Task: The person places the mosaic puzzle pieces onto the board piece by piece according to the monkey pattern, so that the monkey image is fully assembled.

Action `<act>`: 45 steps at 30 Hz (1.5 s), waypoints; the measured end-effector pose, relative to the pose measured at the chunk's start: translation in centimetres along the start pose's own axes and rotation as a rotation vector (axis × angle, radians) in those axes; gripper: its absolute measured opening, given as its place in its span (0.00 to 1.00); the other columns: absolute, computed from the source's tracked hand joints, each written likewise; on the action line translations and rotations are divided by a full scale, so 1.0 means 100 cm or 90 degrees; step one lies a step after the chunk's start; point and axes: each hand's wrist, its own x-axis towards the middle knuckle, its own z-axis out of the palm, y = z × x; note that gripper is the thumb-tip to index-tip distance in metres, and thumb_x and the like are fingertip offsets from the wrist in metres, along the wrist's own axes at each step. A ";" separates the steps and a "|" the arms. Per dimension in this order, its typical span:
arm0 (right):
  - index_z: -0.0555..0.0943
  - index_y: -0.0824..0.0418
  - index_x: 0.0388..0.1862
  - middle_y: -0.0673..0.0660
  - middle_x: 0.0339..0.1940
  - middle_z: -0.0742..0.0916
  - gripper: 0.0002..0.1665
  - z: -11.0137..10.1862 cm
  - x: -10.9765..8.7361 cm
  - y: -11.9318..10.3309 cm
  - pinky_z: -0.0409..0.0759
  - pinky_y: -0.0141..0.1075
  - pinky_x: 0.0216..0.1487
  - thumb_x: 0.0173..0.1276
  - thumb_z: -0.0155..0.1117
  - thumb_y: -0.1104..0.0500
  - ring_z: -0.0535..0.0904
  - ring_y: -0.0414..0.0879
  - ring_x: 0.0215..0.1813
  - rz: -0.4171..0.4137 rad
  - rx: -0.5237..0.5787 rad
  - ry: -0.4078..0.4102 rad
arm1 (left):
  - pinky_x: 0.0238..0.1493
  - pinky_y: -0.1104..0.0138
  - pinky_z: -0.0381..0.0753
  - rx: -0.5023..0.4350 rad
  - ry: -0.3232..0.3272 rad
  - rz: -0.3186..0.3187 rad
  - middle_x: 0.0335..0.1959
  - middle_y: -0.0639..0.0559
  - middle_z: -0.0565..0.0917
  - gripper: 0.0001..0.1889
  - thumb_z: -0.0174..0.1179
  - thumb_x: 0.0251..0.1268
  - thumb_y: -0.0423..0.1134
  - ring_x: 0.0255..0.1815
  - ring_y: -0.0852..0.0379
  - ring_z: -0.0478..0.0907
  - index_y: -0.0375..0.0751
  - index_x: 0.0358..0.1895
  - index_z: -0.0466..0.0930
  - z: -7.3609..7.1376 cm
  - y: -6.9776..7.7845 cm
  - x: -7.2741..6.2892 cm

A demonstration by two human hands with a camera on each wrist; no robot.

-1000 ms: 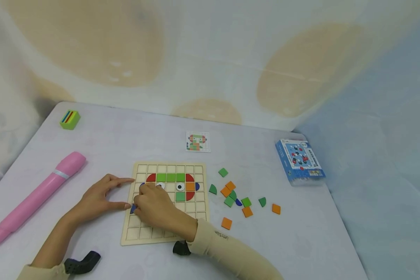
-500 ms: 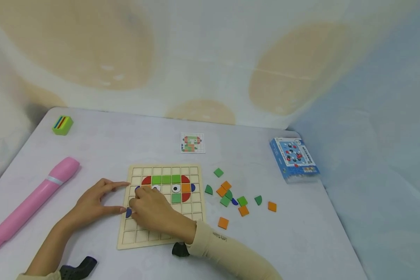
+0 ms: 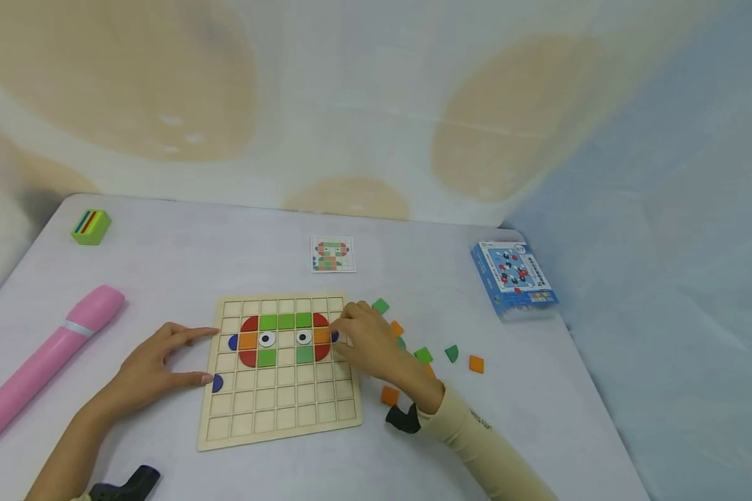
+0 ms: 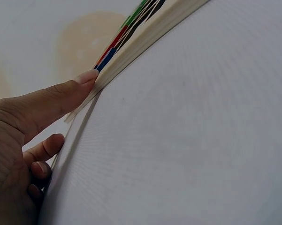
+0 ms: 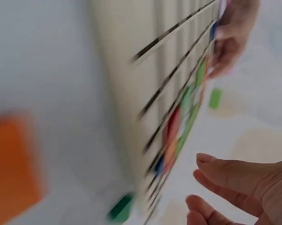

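A wooden grid board [image 3: 282,417] lies flat, with red, green, orange, blue and eye tiles forming a face in its upper rows. My left hand [image 3: 157,365] rests at the board's left side, thumb and forefinger spread and touching its edge. Beside that thumb sits a blue quarter-round tile [image 3: 217,383] in the leftmost column. Over the board's right edge is my right hand [image 3: 372,341], partly covering a blue tile [image 3: 335,337]. In the right wrist view its thumb [image 5: 234,174] and fingers stand apart with nothing between them.
Loose orange and green tiles [image 3: 477,364] lie right of the board, some hidden by the right hand. A pattern card [image 3: 333,255] lies behind it. Around the table are a blue box [image 3: 515,278], a pink stick [image 3: 50,362] and a green block [image 3: 91,227].
My right hand has moved from the board's left part to its right edge, uncovering the left side of the tile face. The left hand keeps its place at the board's edge.
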 end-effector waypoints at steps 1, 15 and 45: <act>0.88 0.58 0.46 0.51 0.39 0.81 0.13 0.000 -0.003 0.008 0.70 0.34 0.45 0.63 0.73 0.57 0.71 0.44 0.42 0.021 -0.004 0.003 | 0.43 0.57 0.67 0.000 0.000 0.000 0.48 0.49 0.74 0.42 0.78 0.43 0.58 0.51 0.48 0.71 0.53 0.66 0.76 0.000 0.000 0.000; 0.84 0.61 0.25 0.50 0.28 0.75 0.18 0.014 -0.008 0.036 0.69 0.37 0.39 0.62 0.73 0.48 0.68 0.45 0.36 0.119 -0.097 0.016 | 0.44 0.57 0.67 -0.010 0.005 0.003 0.47 0.50 0.73 0.41 0.77 0.44 0.58 0.49 0.50 0.69 0.52 0.66 0.75 0.001 -0.001 0.000; 0.86 0.61 0.30 0.52 0.32 0.81 0.11 0.001 -0.013 0.033 0.72 0.39 0.44 0.56 0.76 0.55 0.71 0.45 0.38 0.069 -0.075 0.053 | 0.46 0.57 0.70 -0.013 0.019 0.010 0.46 0.51 0.74 0.40 0.77 0.44 0.59 0.52 0.48 0.72 0.53 0.65 0.77 0.003 -0.002 -0.001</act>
